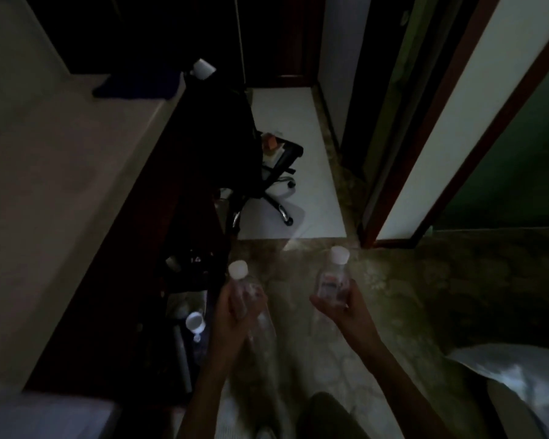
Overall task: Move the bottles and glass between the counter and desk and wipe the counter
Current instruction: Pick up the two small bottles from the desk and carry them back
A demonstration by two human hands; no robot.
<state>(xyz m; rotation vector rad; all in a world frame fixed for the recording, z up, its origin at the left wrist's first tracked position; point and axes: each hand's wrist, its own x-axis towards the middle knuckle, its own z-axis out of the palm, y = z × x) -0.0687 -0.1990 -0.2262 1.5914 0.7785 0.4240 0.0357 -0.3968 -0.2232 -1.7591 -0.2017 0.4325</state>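
Clear plastic bottles are in both our hands at lower centre of the frame: our left hand grips one capped bottle, our right hand grips a labelled bottle, the two held apart over the patterned floor. We judge the carry mid-way. Beyond, at left, the pale counter shows no wiping done that we can confirm. No glass is identifiable; the office chair stands farther off.
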